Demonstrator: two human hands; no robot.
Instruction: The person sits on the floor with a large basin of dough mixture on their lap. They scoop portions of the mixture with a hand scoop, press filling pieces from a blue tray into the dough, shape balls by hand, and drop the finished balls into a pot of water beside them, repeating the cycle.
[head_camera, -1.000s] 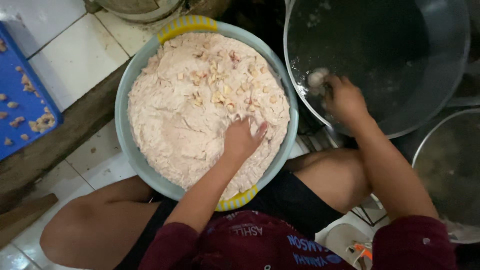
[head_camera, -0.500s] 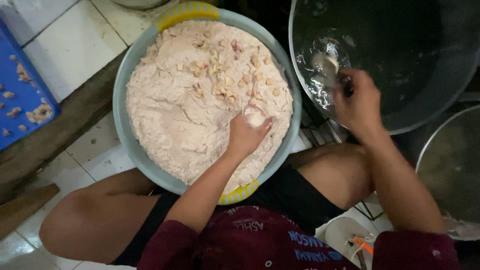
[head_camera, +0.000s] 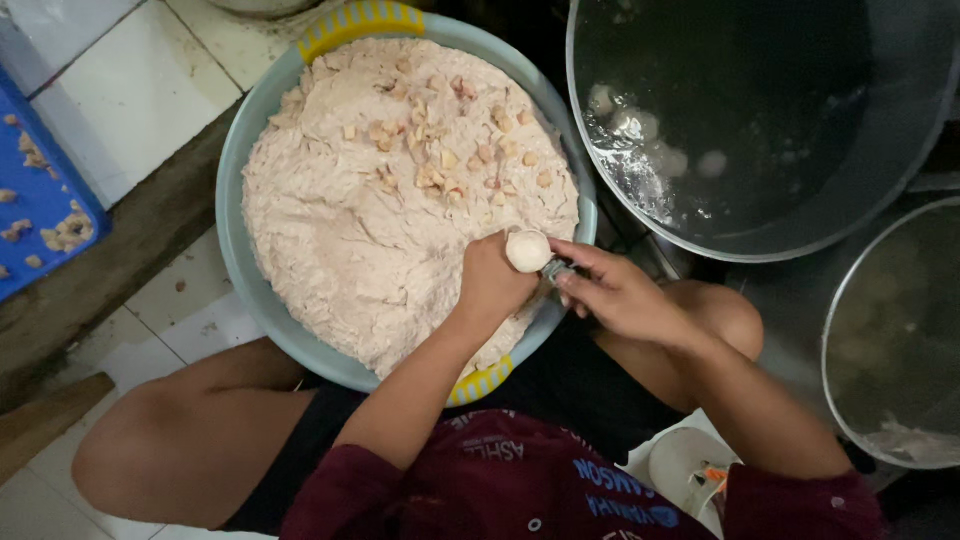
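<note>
Left hand is clenched in the paste, squeezing a round ball out of the top of the fist; the ball sits right at the near-right edge of the blue basin, above the pink paste mass. Right hand has fingers pinched on a small metal spoon, tip just touching the ball's underside. Risks as I see them: the ball is soft and only held by the fist's collar, so a shallow scoop could smear or split it and I'd get a ragged lump. It's also hanging near the basin rim, so a slip may drop it on the thigh or the tiled floor instead of back in the paste. The big metal pot of water, with a few balls floating in it, is just beside on the right; carrying across the gap between rim and pot is where I'd expect a drop, and a high release could splash. Can't tell if the water is hot. The basin rests between the knees, so a hard squeeze could tip it.
</note>
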